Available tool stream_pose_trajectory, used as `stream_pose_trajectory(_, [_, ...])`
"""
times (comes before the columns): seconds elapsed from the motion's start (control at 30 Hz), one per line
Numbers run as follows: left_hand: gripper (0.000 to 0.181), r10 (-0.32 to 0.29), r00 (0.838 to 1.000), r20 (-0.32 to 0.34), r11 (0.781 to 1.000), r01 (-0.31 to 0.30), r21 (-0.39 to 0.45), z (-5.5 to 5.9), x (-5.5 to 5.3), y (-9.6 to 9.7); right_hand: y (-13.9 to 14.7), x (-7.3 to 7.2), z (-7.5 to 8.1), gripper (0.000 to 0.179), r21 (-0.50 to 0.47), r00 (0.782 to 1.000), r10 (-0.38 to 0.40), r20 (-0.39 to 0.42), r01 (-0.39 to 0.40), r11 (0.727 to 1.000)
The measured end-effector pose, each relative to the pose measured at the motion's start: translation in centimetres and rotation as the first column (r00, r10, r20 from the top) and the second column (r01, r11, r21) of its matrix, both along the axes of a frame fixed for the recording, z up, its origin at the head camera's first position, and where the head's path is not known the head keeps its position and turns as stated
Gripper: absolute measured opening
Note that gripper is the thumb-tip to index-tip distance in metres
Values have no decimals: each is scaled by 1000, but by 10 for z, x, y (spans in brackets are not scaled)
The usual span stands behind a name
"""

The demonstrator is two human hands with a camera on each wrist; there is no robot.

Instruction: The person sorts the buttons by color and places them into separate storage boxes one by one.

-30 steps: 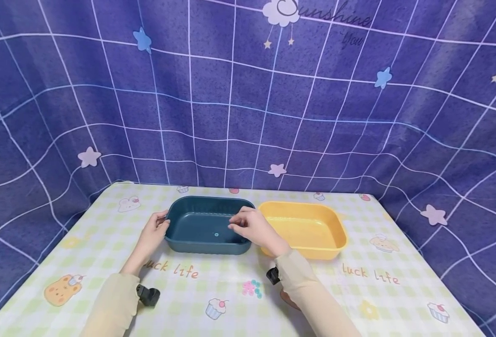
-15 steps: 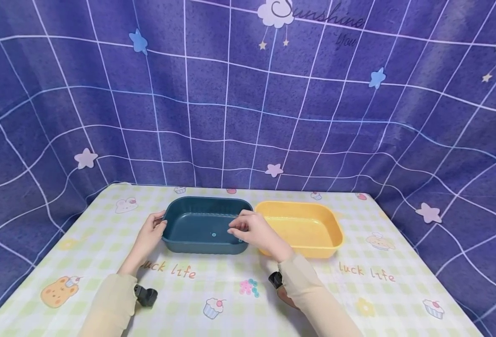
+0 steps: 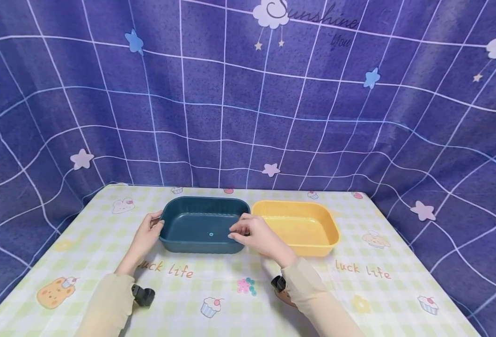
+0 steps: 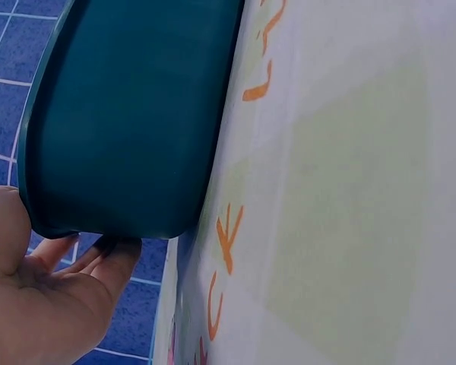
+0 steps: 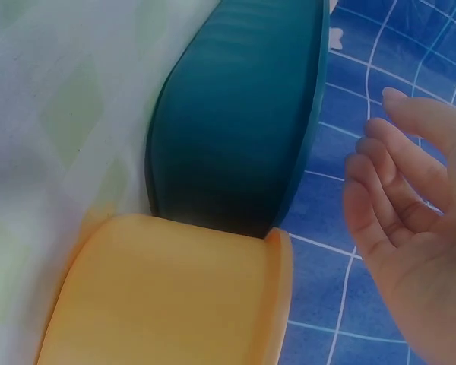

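Observation:
A dark teal plastic bin (image 3: 206, 247) stands on the table. My left hand (image 3: 146, 234) holds its left end, thumb at the rim and fingers against the outside of the end wall; the left wrist view shows these fingers (image 4: 115, 266) under the bin's end. Over the bin's right end hovers my right hand (image 3: 254, 234), its fingers loosely bent. Nothing shows between its thumb and fingers (image 5: 365, 198) in the right wrist view. On the teal bin's floor lies a tiny light-teal bead-like ring (image 3: 211, 234).
A yellow bin (image 3: 296, 249) stands directly right of the teal one, their ends meeting or nearly so. Nearer me, a small cluster of pink and teal bead-like pieces (image 3: 246, 286) lies on the checked tablecloth (image 3: 180, 299). Behind hangs a blue gridded curtain (image 3: 206, 117).
The head view has shifted slightly. My right hand has drifted a little rightward relative to the teal bin. My left hand stays at the bin's left end.

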State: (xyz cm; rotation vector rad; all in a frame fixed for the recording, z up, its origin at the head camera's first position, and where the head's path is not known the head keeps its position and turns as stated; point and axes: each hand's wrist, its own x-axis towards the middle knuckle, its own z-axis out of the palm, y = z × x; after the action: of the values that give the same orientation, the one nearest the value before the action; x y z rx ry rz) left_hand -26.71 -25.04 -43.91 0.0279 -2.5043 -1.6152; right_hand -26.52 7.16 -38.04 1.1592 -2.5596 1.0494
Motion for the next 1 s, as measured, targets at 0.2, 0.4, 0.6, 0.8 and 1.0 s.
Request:
stream_pose_trajectory(0.2, [48,1,1000,11,1000,-1,-2,0,1,1,7,4,-1,14,-15,999,14,-29,-14,1000])
stream_pose_trajectory(0.4, [49,2,1000,10,1000,-2,-13,1,1,1,12,9,-1,14,19,999,2,-47,-1,1000])
stream_pose_trajectory(0.6, [50,-4,1000,8,1000,4,-8,0,0,1,15,13,-3,14,22,998,1,-56,0,1000])
stream_pose_trajectory(0.8, [50,-7,1000,11,1000,7,-8,-1,-2,1,19,17,-5,15,17,1000,-1,-31,2,1000])
stream_pose_trajectory(1.0, [51,-14,1000,16,1000,14,-7,0,-1,0,21,21,-8,18,1,1000,5,-19,-5,1000])
